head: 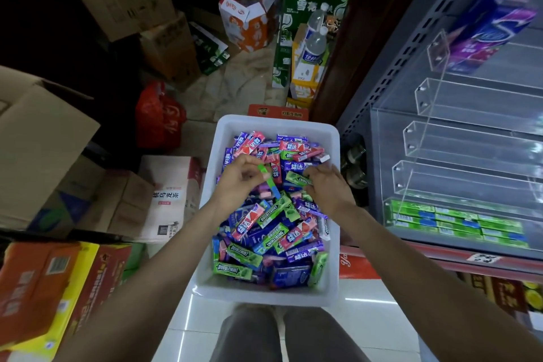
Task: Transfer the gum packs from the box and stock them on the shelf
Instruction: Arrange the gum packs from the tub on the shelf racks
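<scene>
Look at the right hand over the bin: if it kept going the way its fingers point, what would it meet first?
Probably the green Doublemint pack at the fingertips of the right hand, lying on the gum pile; depth is unclear.

Gum packs [273, 232] in box [276, 295]; shelf [458, 173] right of box

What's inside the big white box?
The white plastic box holds a pile of green, blue, purple and pink gum packs. Its bottom and lower packs are covered by the pile.

The left hand [235, 182] pinches a green-and-blue gum pack [269, 182] above the white box [279, 123] of mixed gum packs. Just right of those fingers, the right hand [326, 188] grips a green Doublemint pack [298, 178].
</scene>
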A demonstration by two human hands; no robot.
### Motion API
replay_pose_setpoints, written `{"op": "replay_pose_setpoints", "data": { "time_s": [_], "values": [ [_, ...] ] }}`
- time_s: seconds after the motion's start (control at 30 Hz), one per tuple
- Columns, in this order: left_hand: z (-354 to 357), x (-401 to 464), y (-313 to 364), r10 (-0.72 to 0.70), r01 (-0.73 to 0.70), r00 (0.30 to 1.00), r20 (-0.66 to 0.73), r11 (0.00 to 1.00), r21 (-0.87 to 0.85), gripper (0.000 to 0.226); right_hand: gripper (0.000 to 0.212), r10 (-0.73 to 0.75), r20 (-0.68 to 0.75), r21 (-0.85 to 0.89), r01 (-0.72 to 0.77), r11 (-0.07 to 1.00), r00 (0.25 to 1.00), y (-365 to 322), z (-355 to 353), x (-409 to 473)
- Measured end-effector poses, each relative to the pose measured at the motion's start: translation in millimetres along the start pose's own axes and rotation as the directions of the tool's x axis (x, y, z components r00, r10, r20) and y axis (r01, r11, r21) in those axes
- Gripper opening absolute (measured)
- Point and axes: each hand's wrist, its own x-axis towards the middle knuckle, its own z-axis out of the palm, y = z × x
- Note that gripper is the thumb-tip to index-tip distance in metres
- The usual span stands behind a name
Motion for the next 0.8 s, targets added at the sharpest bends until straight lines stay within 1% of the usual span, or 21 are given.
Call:
{"op": "replay_pose_setpoints", "data": {
  "time_s": [0.1, 0.3, 0.37, 0.47, 0.57, 0.63, 0.73, 0.8],
  "values": [
    [2, -2, 6, -0.012, 0.007, 0.998, -0.067, 0.997, -0.082, 0.017, 0.037, 0.002, 0.009, 0.046, -0.002, 0.999, 1.000, -1, -1, 0],
    [8, -3, 4, -0.122, 0.093, 0.982, -0.142, 0.977, -0.193, 0.019, 0.034, -0.005, 0.143, 0.224, -0.027, 0.974, 0.990, 7, -8, -3],
    [10, -5, 3, -0.150, 0.117, 0.977, -0.149, 0.971, -0.207, 0.012, 0.031, -0.014, 0.162, 0.272, -0.031, 0.962, 0.987, 8, -11, -5],
    [12, -10, 4, -0.177, 0.135, 0.975, -0.136, 0.953, -0.270, 0.007, 0.036, -0.033, 0.184, 0.287, -0.022, 0.958, 0.982, 8, -14, -9],
    [12, -15, 7, -0.203, 0.158, 0.974, -0.105, 0.929, -0.336, 0.005, 0.043, -0.028, 0.168, 0.274, -0.019, 0.961, 0.985, 7, -13, -11],
    [11, -18, 8, -0.218, 0.171, 0.972, -0.090, 0.916, -0.364, 0.006, 0.044, -0.018, 0.146, 0.261, -0.021, 0.965, 0.989, 6, -10, -11],
    [12, -21, 10, -0.231, 0.177, 0.969, -0.092, 0.900, -0.398, 0.010, 0.040, -0.012, 0.100, 0.271, -0.015, 0.962, 0.995, 6, -7, -13],
    [13, -23, 12, -0.235, 0.179, 0.968, -0.090, 0.896, -0.407, 0.012, 0.036, -0.014, 0.082, 0.307, -0.012, 0.951, 0.996, 6, -7, -16]
  ]
}}
